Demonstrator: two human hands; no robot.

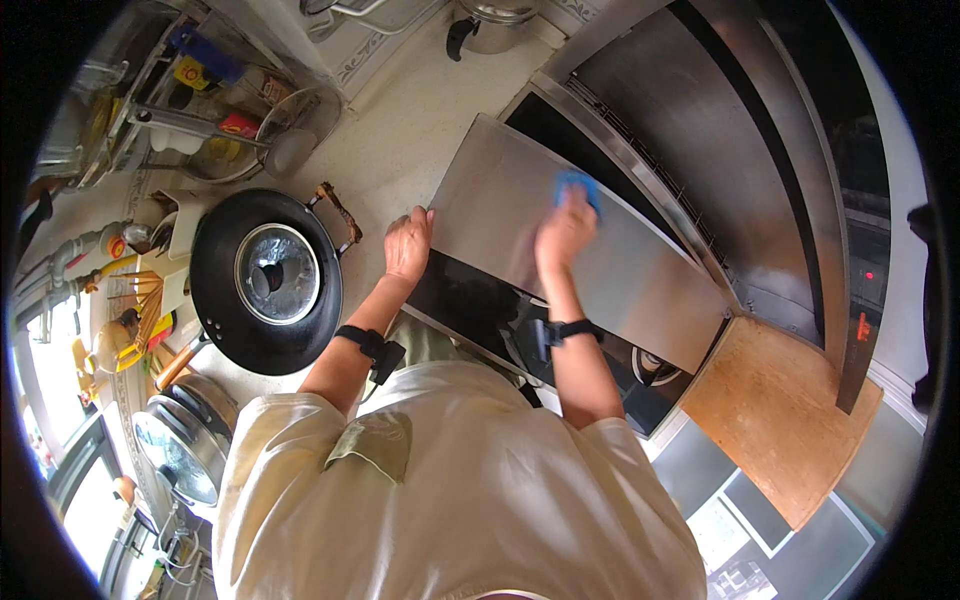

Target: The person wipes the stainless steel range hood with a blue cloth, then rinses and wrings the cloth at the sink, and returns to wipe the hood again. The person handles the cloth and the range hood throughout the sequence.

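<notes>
A flat stainless steel panel (pixel 487 202) lies slanted across the black glass gas cooktop (pixel 469 304) and covers much of it. With curled fingers, my left hand (pixel 409 246) grips the panel's left edge. My right hand (pixel 562 234), blurred, presses a blue cleaning cloth or sponge (pixel 589 192) to the panel's upper middle, near its far edge. Which of the two it is cannot be told. Below the panel's near edge, a burner (pixel 654 367) shows at the right.
Left of the panel, a black wok (pixel 214 300) holds a glass lid (pixel 296 289) on the counter (pixel 405 120). A steel range hood (pixel 697 135) borders the far side. A pot (pixel 495 34) stands at the back, a wooden board (pixel 787 420) at right, a dish rack (pixel 195 135) at upper left.
</notes>
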